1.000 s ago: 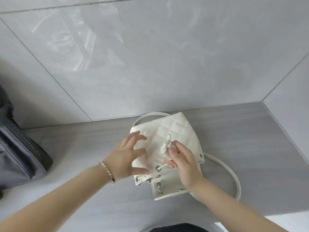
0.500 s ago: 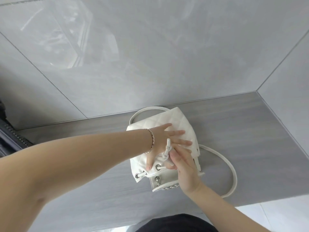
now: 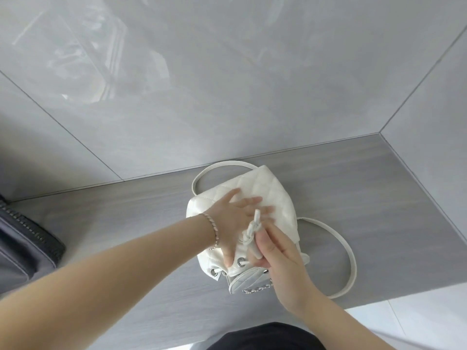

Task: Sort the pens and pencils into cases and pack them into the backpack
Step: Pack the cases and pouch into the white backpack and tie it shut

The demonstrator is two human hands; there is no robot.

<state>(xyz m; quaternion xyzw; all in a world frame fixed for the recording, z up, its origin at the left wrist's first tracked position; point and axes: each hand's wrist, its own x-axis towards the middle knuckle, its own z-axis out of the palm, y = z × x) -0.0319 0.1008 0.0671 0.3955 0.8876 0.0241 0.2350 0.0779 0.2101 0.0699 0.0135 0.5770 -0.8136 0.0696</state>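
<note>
Moved across, left hand (image 3: 233, 221) flat on white backpack (image 3: 262, 186), right hand (image 3: 280, 258) pinching drawstring (image 3: 253, 226)

The table (image 3: 353, 198) before me is a grey, wood-grained slab that runs back to a glossy grey tiled wall (image 3: 227, 84). A white quilted backpack (image 3: 265, 193) lies on it, its thin straps (image 3: 348, 258) looped out flat on the surface. Well apart, at my far left, sits a dark grey zippered bag (image 3: 22, 238).
</note>
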